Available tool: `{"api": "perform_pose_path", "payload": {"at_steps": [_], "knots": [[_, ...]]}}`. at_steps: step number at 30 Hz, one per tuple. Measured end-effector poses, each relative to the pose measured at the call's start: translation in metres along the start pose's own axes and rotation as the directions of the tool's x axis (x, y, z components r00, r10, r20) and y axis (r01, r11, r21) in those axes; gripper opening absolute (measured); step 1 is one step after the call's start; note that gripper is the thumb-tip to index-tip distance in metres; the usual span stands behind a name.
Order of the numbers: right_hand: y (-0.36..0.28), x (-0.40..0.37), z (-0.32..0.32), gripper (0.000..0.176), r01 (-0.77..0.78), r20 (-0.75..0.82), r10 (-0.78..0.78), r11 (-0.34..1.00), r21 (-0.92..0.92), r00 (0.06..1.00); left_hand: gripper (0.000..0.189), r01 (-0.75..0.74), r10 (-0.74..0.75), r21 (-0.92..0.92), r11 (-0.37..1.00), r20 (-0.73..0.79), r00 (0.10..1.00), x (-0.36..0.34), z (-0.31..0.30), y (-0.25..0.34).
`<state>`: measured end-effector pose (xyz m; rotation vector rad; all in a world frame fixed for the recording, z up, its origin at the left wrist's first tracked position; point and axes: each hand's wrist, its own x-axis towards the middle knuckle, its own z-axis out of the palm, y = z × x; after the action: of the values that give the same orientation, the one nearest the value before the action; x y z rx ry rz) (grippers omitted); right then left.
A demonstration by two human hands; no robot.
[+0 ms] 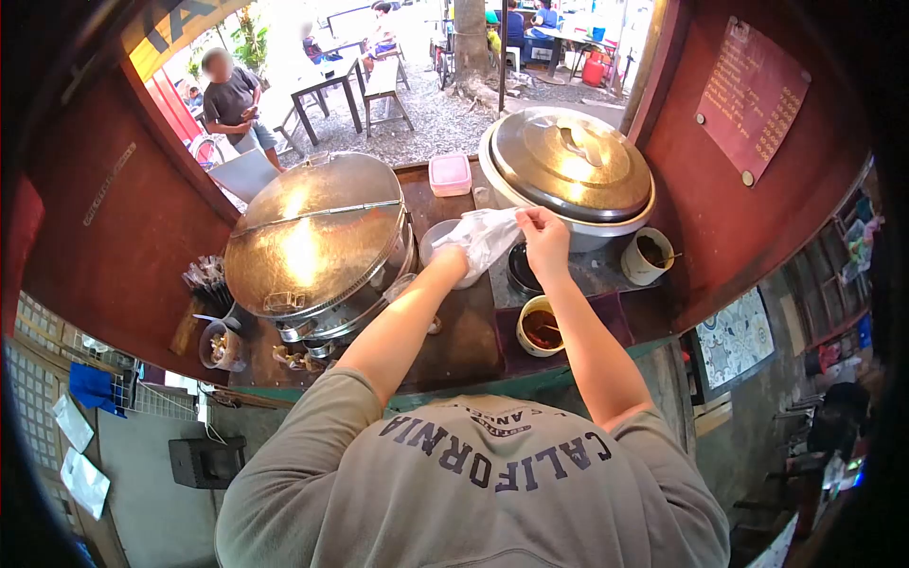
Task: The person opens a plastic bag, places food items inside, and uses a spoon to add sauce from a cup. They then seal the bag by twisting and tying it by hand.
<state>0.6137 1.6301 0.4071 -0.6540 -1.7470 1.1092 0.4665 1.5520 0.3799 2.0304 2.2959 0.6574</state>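
Note:
Over the middle of the counter, a thin white plastic bag [486,235] is stretched between my two hands. My left hand [449,259] is inside or behind the bag, its fingers hidden by the plastic. My right hand [543,230] pinches the bag's right end between thumb and fingers. Beneath the bag is a pale round bowl [436,237], partly covered. A dark bowl [523,269] sits under my right wrist. Closer to me, a white tub of red-brown sauce [541,327] stands by my right forearm.
A large round metal steamer [312,237] stands left; a big lidded pot [568,166] stands right. Also here are a pink-lidded box [450,175], a second sauce tub [649,257], a cup [222,346] and wrapped utensils [208,282]. A person [232,99] stands outside, beyond the counter.

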Motion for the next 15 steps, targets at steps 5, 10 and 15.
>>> {"api": "perform_pose_path", "payload": {"at_steps": [5,10,15], "knots": [[-0.015,-0.002,-0.023,0.019,0.068,-0.062,-0.067,0.997,0.022,0.996,0.04,0.465,-0.471,0.077,0.882,0.138,0.871,-0.052,-0.017,0.005],[0.009,-0.006,-0.004,0.019,-0.067,0.116,0.06,0.996,0.057,0.991,0.05,0.393,-0.481,-0.483,0.782,-0.067,0.874,-0.047,0.013,0.019],[0.008,-0.012,0.009,0.012,-0.431,0.366,0.279,0.783,0.448,0.888,0.034,0.445,-0.534,-0.432,0.785,-0.105,0.839,-0.031,0.025,0.003]]}}
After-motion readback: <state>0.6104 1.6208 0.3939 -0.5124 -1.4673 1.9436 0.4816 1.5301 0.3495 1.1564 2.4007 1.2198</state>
